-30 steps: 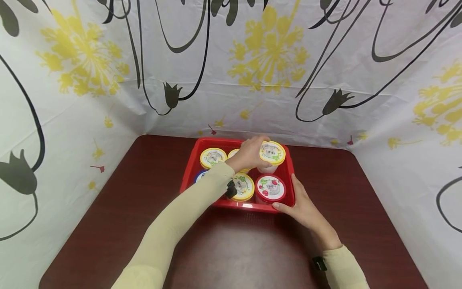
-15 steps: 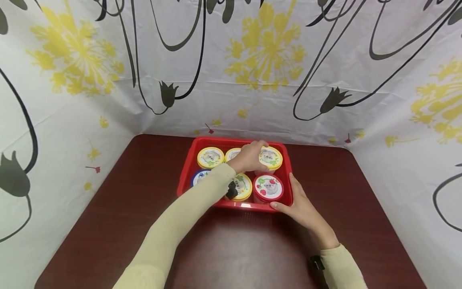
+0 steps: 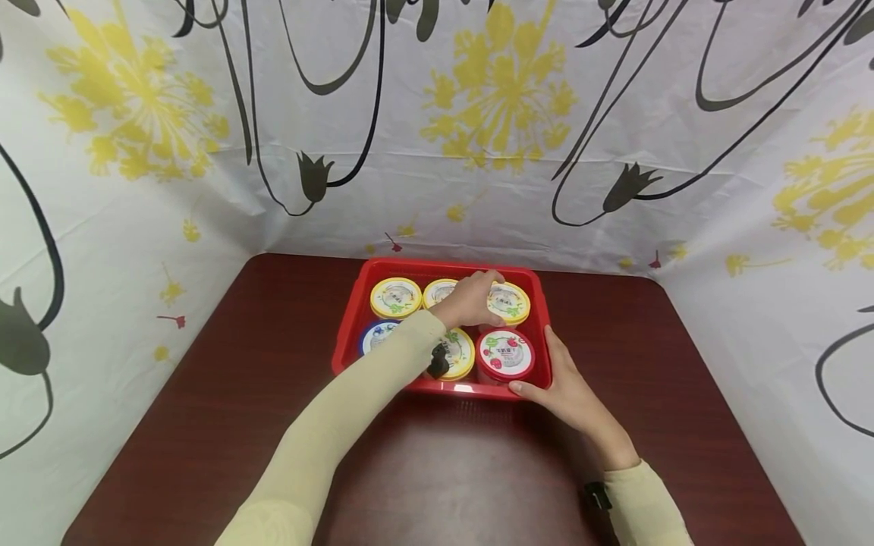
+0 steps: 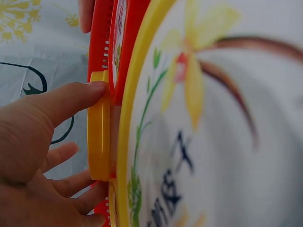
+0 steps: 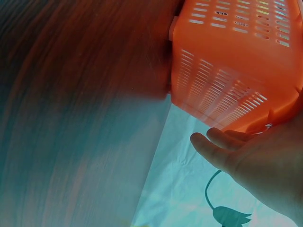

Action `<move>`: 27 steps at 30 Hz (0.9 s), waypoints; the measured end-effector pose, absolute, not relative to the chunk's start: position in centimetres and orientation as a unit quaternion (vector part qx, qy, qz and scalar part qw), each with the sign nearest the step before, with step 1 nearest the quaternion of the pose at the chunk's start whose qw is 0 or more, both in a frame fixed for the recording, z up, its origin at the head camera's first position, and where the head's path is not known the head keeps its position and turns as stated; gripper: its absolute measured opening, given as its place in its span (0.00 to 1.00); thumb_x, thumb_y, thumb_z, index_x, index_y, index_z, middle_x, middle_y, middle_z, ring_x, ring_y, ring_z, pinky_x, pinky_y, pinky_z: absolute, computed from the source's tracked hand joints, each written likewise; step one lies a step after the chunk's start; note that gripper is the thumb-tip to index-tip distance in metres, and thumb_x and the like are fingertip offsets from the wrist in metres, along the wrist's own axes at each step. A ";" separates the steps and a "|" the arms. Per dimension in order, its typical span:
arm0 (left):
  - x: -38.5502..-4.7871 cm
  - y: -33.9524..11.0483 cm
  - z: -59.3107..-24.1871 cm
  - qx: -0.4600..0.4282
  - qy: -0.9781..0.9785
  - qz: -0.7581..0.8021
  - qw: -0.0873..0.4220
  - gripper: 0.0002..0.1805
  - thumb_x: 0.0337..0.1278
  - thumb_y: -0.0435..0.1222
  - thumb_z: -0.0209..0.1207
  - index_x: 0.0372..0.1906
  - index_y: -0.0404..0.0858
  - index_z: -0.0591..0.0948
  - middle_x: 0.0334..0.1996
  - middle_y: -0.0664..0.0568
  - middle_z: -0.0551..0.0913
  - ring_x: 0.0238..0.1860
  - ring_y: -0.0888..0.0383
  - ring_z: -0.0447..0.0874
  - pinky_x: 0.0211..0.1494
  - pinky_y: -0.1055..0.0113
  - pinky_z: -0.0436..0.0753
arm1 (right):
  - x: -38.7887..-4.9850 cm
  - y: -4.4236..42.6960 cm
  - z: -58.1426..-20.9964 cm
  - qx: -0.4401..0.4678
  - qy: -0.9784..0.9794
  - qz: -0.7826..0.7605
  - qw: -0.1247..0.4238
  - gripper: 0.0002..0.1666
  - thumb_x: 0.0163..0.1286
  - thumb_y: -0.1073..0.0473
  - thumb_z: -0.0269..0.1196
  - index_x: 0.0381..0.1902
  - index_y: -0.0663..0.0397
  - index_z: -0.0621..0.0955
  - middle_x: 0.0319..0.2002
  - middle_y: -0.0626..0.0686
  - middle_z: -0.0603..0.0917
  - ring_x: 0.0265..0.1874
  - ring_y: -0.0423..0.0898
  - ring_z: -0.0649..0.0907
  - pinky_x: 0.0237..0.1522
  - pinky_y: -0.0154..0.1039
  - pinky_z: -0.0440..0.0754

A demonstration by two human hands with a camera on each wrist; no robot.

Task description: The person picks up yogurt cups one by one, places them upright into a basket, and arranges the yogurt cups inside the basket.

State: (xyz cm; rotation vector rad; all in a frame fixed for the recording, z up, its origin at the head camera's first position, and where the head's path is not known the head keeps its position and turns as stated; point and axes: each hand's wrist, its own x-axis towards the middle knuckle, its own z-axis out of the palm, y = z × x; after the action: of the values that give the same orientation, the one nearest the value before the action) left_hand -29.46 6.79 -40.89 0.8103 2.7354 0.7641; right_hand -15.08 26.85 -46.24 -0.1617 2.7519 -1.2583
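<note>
In the head view a red plastic basket (image 3: 351, 318) holds several lidded tubs in two rows. My left hand (image 3: 467, 298) reaches across it and holds the yellow-lidded tub (image 3: 509, 302) in the back right corner. The left wrist view has the thumb of this left hand (image 4: 42, 127) on the yellow lid's edge and fingers at its opposite side. My right hand (image 3: 572, 394) rests against the basket's front right corner, thumb at the front rim, fingers along the right side. In the right wrist view the right hand's fingers (image 5: 215, 146) look fairly straight beside the slotted wall.
A red-lidded tub (image 3: 505, 353) stands in front of the held one. Beside it are a yellow-lidded tub (image 3: 459, 353) and a blue-lidded tub (image 3: 374, 334), partly behind the left sleeve (image 3: 355, 413). The dark wooden table (image 3: 273, 334) meets a patterned white cloth (image 3: 423, 197) behind.
My left hand has lowered the yellow-lidded tub into the back right corner of the basket. The right hand stays at the basket's corner. The whole head view has shifted slightly.
</note>
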 end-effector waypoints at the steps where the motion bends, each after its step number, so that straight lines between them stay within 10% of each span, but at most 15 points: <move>1: -29.5 6.8 -41.0 0.272 0.922 0.260 0.096 0.43 0.49 0.48 0.73 0.70 0.44 0.65 0.65 0.47 0.73 0.67 0.50 0.72 0.71 0.55 0.74 | -15.1 26.8 -46.2 -0.053 0.907 -0.415 0.056 0.74 0.53 0.33 0.72 0.80 0.41 0.36 0.78 0.58 0.50 0.72 0.59 0.61 0.54 0.57 0.84; 27: -29.2 6.2 -40.7 0.266 0.922 0.255 0.119 0.39 0.59 0.50 0.66 0.72 0.43 0.64 0.68 0.48 0.71 0.71 0.49 0.67 0.74 0.53 0.71 | -15.4 26.8 -46.4 -0.054 0.905 -0.417 0.068 0.74 0.53 0.33 0.72 0.80 0.40 0.35 0.78 0.58 0.49 0.72 0.58 0.59 0.55 0.58 0.83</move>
State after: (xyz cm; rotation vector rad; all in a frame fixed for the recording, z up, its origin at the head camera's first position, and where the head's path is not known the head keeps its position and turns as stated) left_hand -29.15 6.17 -40.69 0.7792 2.6958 0.7461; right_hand -15.38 26.77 -46.38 -0.1622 2.7256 -1.2575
